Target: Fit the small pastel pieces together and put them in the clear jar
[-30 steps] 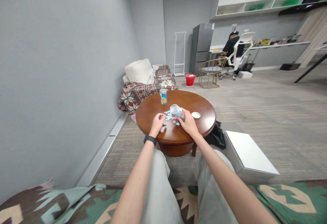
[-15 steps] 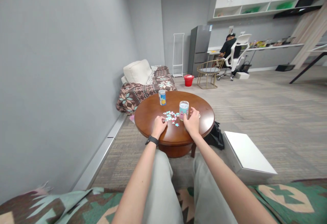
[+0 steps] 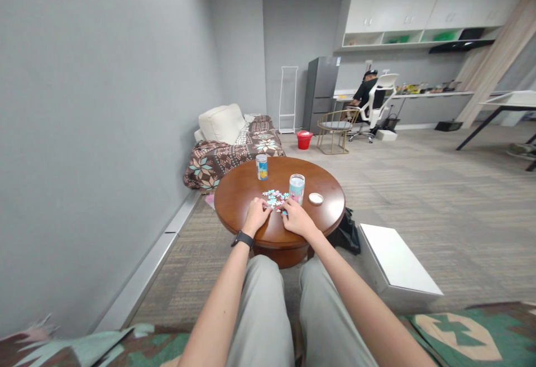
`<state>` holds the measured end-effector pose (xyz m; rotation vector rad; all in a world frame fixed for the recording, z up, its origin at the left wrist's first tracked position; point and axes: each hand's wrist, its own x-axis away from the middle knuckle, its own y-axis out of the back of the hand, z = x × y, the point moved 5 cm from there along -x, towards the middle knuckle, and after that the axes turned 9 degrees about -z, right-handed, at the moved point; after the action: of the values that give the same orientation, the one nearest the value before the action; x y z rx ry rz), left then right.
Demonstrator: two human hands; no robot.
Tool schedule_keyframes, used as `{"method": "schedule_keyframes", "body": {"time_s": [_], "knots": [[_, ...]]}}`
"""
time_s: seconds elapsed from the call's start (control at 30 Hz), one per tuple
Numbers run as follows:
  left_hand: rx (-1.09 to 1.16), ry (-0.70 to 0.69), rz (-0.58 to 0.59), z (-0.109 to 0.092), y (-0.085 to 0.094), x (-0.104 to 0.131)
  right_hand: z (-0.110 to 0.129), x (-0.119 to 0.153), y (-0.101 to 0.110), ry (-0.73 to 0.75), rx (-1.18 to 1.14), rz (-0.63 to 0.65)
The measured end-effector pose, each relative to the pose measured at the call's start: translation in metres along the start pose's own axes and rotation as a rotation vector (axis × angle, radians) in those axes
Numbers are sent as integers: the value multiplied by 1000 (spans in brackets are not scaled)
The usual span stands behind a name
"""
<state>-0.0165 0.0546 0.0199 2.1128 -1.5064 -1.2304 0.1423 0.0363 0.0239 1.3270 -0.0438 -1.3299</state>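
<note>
Small pastel puzzle pieces (image 3: 273, 195) lie in a loose pile on the round brown wooden table (image 3: 234, 210). At the pile's near left edge is my left hand (image 3: 256, 216), fingers curled together; whatever they hold is too small to make out. My right hand (image 3: 296, 217) rests at the pile's near right side, its fingertips bent down on the pieces. Just behind it stands a clear jar (image 3: 297, 187) with a pink and blue label, its top uncovered. A round lid (image 3: 316, 198) lies right of the jar. Farther back stands a closed blue can (image 3: 262, 167).
A white box (image 3: 400, 258) and a black bag (image 3: 350, 232) are on the floor right of the table. Behind are a blanket-covered seat (image 3: 234, 152), a red bucket (image 3: 304, 139), a gold-framed chair (image 3: 335, 127) and a seated person (image 3: 365, 90).
My right hand has left the jar's side and moved left to the puzzle pieces, uncovering the lid. My left hand stays by the pile. The view has tilted up slightly.
</note>
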Motion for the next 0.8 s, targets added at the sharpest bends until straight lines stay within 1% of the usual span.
{"method": "schedule_keyframes", "body": {"time_s": [0.07, 0.13, 0.27, 0.37, 0.43, 0.57, 0.7, 0.77, 0.8], "knots": [[19, -3, 22, -1, 0, 1, -1, 0, 0, -6, -15, 0], [59, 7, 73, -3, 0, 2, -2, -1, 1, -18, -25, 2], [228, 35, 144, -5, 6, 4, 1, 0, 4, -40, 9, 1], [321, -15, 187, -8, 8, 5, 3, 2, 8, -93, 93, -28], [282, -61, 225, -10, 7, 6, 3, 3, 10, -137, 108, -17], [126, -136, 262, -15, 5, 7, -6, 3, 11, -258, 27, 90], [92, -159, 246, -18, 7, 7, -16, 0, 12, -387, -92, 270], [121, -133, 241, -17, 8, 7, -18, -1, 11, -387, -113, 327], [139, -119, 235, -16, 8, 8, -17, -1, 11, -360, -105, 327]]}}
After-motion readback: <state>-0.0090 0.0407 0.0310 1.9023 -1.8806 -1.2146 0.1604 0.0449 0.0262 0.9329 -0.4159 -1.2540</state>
